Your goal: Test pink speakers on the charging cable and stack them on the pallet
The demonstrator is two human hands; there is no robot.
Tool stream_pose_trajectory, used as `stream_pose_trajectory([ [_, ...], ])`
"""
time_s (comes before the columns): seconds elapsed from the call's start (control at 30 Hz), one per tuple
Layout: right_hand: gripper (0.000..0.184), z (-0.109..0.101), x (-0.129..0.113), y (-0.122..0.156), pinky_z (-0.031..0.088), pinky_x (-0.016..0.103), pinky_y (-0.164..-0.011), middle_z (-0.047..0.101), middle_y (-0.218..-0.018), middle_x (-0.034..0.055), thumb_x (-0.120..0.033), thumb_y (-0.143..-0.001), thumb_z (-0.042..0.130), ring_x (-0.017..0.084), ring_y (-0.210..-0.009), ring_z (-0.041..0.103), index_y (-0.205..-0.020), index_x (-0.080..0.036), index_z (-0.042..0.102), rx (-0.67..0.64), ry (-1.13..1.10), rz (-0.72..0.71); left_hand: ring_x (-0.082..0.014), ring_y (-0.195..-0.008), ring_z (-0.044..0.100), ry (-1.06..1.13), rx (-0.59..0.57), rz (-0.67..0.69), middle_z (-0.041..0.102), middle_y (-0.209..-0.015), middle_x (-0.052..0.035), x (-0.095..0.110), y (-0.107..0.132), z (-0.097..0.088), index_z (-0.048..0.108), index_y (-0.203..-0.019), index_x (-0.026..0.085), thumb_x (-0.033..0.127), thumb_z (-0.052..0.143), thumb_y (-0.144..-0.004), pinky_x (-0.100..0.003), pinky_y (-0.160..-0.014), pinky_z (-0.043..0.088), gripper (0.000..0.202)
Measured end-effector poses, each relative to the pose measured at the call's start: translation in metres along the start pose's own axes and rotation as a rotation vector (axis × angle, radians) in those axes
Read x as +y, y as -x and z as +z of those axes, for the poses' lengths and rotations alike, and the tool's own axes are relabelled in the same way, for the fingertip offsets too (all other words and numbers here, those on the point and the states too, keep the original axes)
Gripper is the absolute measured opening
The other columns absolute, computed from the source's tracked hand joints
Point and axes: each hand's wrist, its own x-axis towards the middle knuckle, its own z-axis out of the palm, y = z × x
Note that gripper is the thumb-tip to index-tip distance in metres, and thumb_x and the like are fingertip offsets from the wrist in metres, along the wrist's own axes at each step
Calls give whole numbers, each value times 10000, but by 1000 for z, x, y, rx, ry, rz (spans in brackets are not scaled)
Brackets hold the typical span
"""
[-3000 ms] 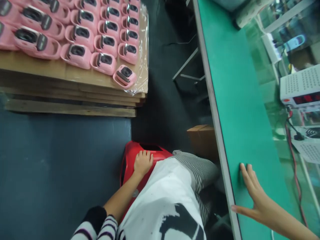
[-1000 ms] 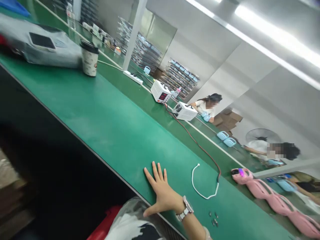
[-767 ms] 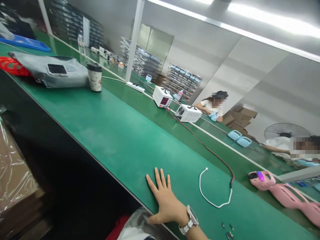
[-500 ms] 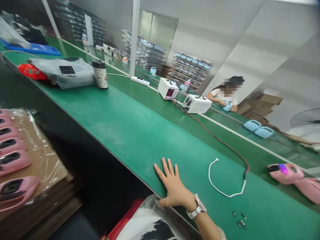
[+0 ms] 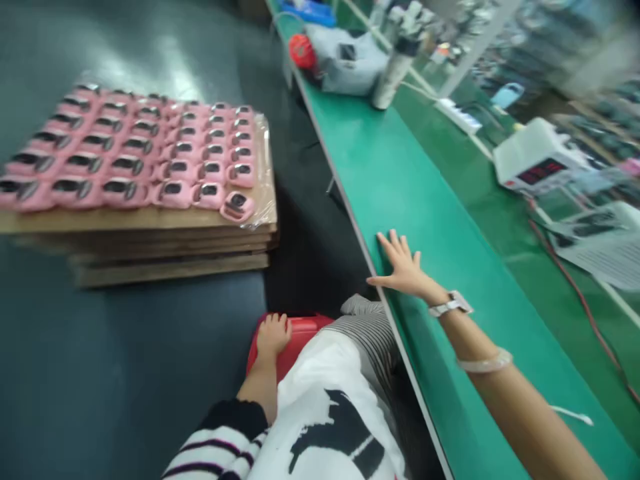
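The red stool is parked left of the green counter, its top touched by the left grip; whether anything's clasped there honestly can't be told. The right grip is spread wide at the counter's edge, and pink devices are lined up on stacked cardboard farther off.

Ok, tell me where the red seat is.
In the head view, the red seat is at lower centre-left, under the left hand and beside the white garment, with the green bench off to its right.
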Motion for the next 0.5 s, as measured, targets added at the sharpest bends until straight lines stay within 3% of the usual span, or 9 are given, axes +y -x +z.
stream_pose_trajectory([
  [0.17,900,10,16,-4,39,768,-1012,-38,-1588,165,-604,-838,479,431,-1426,-76,-1533,-209,63,89,61,-85,-228,-1009,558,105,-19,-71,608,-1008,-78,3,2,5,605,-1034,133,366,504,-932,-419,-876,458,273],
  [0.3,845,16,17,4,100,763,-1015,7,-1582,188,-589,-880,418,441,-1429,-20,-1535,-183,70,124,141,-113,-226,-1010,566,128,-31,-98,616,-1002,-79,6,6,3,612,-1002,129,360,509,-931,-423,-882,463,263],
  [0.5,891,26,20,3,94,757,-1038,-6,-1593,50,-711,-802,379,458,-1419,29,-1533,-306,72,212,132,-85,-233,-1000,562,180,-64,-94,618,-998,-96,4,6,10,617,-1004,120,354,497,-929,-410,-865,451,273],
])
